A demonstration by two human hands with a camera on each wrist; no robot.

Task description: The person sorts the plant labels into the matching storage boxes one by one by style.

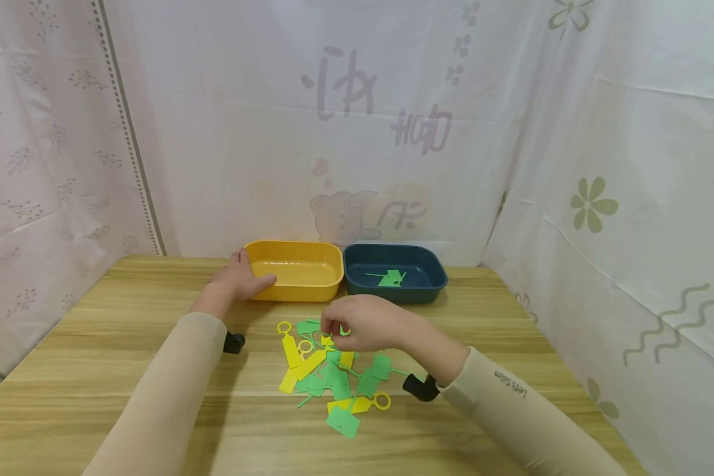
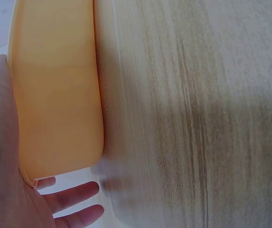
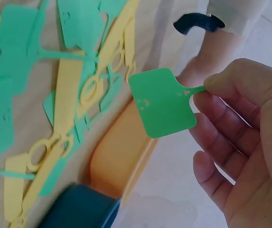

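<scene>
My left hand (image 1: 233,283) rests at the left end of the yellow bin (image 1: 291,293). In the left wrist view, its thumb lies along the rim and its fingers extend loosely past the end wall. My right hand (image 1: 369,322) is above the pile of tags, in front of the bins. Between thumb and forefinger it pinches a green plant tag (image 3: 164,104) by the thin stem; the head view mostly hides this tag behind the hand. Below are loose green tags (image 1: 336,382) and yellow ring-ended tags (image 1: 309,363), overlapping one another.
Beside the yellow bin on the right stands a dark blue bin (image 1: 395,294), with a few green tags (image 1: 391,277) inside. Both bins stand at the back of the wooden table (image 1: 262,436). A printed white curtain (image 1: 226,132) hangs behind and along both sides.
</scene>
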